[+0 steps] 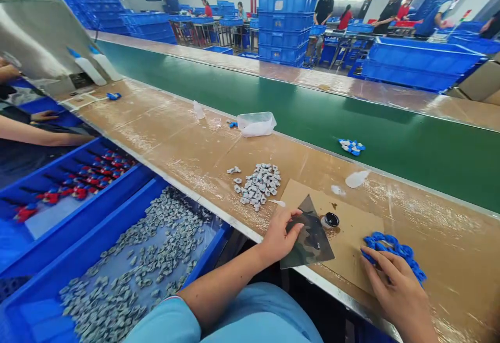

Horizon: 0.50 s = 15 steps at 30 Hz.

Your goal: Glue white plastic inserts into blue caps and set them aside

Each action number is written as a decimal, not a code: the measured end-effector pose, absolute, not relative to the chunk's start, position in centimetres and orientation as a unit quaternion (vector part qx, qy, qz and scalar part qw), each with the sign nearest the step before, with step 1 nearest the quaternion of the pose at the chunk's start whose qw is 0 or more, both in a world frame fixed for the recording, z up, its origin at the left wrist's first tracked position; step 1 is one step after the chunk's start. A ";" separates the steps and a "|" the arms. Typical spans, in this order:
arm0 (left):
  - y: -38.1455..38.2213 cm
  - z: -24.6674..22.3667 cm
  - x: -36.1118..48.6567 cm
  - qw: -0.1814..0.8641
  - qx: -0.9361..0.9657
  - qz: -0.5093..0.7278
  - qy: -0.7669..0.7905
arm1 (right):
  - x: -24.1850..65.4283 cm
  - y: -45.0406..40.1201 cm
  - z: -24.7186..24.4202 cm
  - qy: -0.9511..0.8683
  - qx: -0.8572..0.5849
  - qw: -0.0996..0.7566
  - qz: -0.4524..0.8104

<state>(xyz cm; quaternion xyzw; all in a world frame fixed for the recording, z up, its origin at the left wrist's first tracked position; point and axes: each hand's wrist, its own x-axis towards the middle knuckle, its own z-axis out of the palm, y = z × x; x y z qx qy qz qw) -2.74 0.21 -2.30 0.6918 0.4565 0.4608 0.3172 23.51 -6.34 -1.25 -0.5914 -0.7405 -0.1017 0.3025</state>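
Left hand [279,234] pinching camo sheet [310,239] at near edge, over cardboard [351,228]; right hand [394,285], fingers closed, pressing blue chain [392,246] firmly.

I can't read a single word or number from here. The likeliest spot is a dark plate [80,80] on the grey metal panel [35,35] by the far left end of the table [175,139], but it's too small and blurred for me to make out. A white label [278,4] on a blue plastic crate [287,24], stacked beyond the green conveyor belt [234,87], is just as hard to read from my position.
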 end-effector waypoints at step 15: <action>0.4 -3.5 -9.5 0.112 0.711 0.391 0.573 | 23.2 -6.0 -2.3 -0.667 -0.639 0.364 0.115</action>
